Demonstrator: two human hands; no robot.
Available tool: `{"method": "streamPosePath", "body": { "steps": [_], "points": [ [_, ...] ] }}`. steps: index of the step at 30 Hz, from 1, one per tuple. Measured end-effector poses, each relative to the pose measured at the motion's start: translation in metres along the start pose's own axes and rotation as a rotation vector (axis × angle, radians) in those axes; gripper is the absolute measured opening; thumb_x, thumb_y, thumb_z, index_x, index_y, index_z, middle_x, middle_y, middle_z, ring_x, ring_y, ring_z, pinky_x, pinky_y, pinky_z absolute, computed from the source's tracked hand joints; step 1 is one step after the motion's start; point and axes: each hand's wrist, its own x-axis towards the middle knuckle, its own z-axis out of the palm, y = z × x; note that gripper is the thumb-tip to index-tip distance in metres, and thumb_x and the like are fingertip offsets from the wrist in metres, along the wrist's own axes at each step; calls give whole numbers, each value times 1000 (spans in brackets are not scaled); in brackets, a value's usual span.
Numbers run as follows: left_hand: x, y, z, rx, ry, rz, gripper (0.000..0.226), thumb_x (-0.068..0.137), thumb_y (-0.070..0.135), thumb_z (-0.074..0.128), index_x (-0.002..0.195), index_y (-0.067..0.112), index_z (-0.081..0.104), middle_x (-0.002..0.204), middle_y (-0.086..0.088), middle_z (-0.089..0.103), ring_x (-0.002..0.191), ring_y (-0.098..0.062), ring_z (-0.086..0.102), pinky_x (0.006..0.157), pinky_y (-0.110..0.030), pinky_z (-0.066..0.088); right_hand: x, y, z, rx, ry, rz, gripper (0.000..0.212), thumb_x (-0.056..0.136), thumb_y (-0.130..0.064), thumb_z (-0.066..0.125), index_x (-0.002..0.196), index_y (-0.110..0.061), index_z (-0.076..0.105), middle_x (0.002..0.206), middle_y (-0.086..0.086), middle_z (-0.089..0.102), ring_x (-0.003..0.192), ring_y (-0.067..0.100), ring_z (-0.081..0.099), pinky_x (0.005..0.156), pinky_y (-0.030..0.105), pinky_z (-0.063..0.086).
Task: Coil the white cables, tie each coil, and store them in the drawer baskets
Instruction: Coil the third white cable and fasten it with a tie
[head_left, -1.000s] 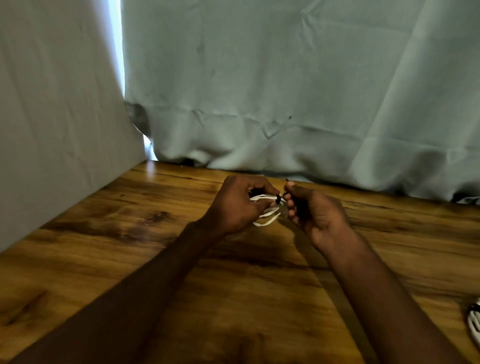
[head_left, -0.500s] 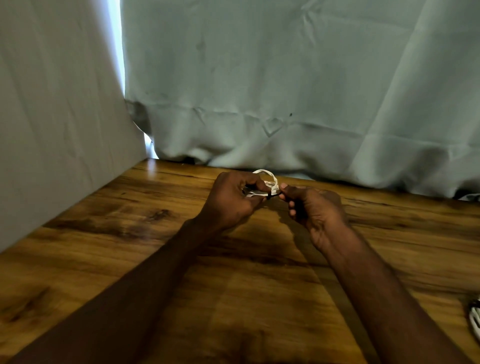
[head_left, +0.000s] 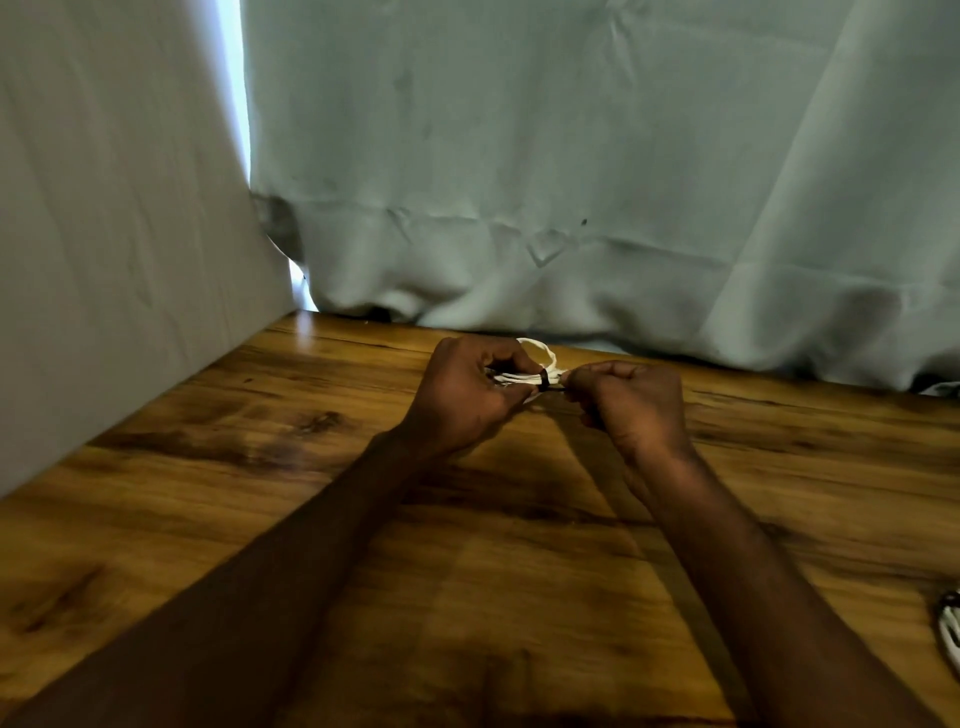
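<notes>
A small white cable coil (head_left: 540, 358) is held above the wooden table, near its far edge. My left hand (head_left: 467, 395) grips the coil's left side, with most of the loops hidden in its fingers. A thin black tie (head_left: 544, 380) wraps around the coil's middle. My right hand (head_left: 631, 402) pinches the end of that tie just right of the coil. Another white cable coil (head_left: 949, 636) lies at the right edge of the view, partly cut off.
The wooden table (head_left: 493, 571) fills the lower half of the view. A pale cloth backdrop (head_left: 571, 182) hangs along the far edge and a white panel (head_left: 114, 234) stands on the left. No drawer or basket is in view.
The coil was turned so that one loop points up instead of down. Both hands rose slightly towards the far edge, and the tie now sits snug around the coil.
</notes>
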Motion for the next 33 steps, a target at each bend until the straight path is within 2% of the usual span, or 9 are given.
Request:
{"method": "streamPosePath", "body": {
  "steps": [4, 7, 9, 13, 19, 21, 24, 28, 33],
  "points": [
    [0, -1, 0, 41, -36, 18, 15, 76, 6, 85, 86, 16, 82, 81, 7, 78, 77, -10, 74, 69, -30, 57, -1, 1, 0, -29, -23, -17, 4, 77, -9, 77, 76, -11, 81, 68, 9, 74, 61, 17, 60, 62, 34, 51],
    [1, -3, 0, 55, -32, 24, 15, 77, 5, 84, 85, 17, 81, 79, 6, 78, 76, -14, 74, 67, -38, 58, -3, -3, 1, 134, -42, 112, 3, 82, -3, 76, 81, -3, 78, 64, 8, 68, 57, 16, 58, 57, 28, 52],
    [1, -3, 0, 62, -23, 19, 14, 77, 6, 84, 85, 17, 81, 79, 5, 77, 75, -17, 74, 65, -40, 57, -1, -3, 0, 264, -68, 227, 2, 85, 0, 76, 87, -1, 78, 68, 8, 72, 56, 13, 63, 58, 24, 58],
    [1, -3, 1, 49, -12, 6, 14, 78, 7, 85, 85, 18, 82, 79, 7, 77, 75, -17, 74, 65, -41, 58, 2, 0, -3, 315, -84, 292, 4, 84, 0, 80, 88, -1, 77, 70, 8, 76, 56, 11, 67, 59, 23, 61],
    [1, -3, 1, 83, -21, 22, 16, 76, 8, 86, 88, 20, 83, 82, 9, 78, 77, -10, 74, 68, -38, 59, 2, 2, -1, 105, -42, 155, 7, 80, -4, 83, 78, -2, 77, 62, 8, 72, 51, 15, 61, 50, 24, 55],
    [0, -2, 0, 106, -30, 43, 18, 76, 9, 85, 91, 20, 83, 86, 10, 78, 80, -6, 74, 73, -35, 60, 4, 4, 0, -16, -15, 64, 8, 78, -9, 85, 73, -8, 79, 63, 7, 73, 52, 17, 62, 55, 29, 56],
    [0, -2, -1, 131, -52, 69, 19, 78, 11, 85, 95, 20, 83, 91, 10, 79, 84, -1, 73, 77, -30, 60, 5, 7, 2, -153, -24, -46, 9, 77, -14, 85, 70, -15, 80, 66, 3, 76, 63, 20, 70, 69, 44, 62],
    [0, -2, -1, 120, -46, 50, 16, 78, 13, 84, 91, 22, 83, 86, 10, 78, 81, -4, 73, 71, -31, 59, 5, 8, 3, -159, -69, -97, 10, 82, -15, 84, 73, -17, 81, 71, 1, 77, 68, 18, 71, 75, 45, 61],
    [-1, 3, 0, 90, -39, 54, 21, 77, 4, 83, 87, 23, 82, 81, 20, 75, 80, 4, 71, 72, -15, 49, 3, 6, 6, -135, -98, -106, 9, 85, -24, 83, 78, -19, 82, 75, 1, 78, 73, 22, 72, 81, 52, 61]
  ]
}}
